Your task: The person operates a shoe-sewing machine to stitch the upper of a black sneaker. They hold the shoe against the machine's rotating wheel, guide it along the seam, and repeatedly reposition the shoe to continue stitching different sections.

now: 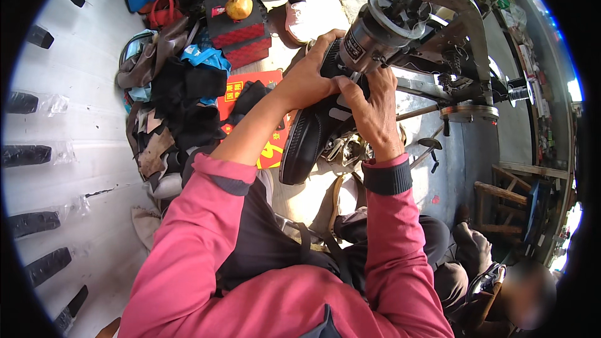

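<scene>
Apparently midway — left hand and right hand grip the black shoe against the one-o'clock machine (remaining work hidden).

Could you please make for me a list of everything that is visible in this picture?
Black shoe: one, black, in both hands at the machine
Metal machine: one, grey, upper right
Stacked boxes: at least two, black and red, upper left
Fruit: one, yellow-orange, on the boxes
Handbag: one, red, upper left
Scrap pile: one, mostly black and brown, left
Printed sheet: one, red and yellow, left of the shoe
Strips: several, black, left edge
Wooden frame: one, brown, right
Sneakers: two, pale, top, on someone standing
Left hand: one, bare, pink sleeve, on the shoe
Right hand: one, bare, pink sleeve, on the shoe
</scene>
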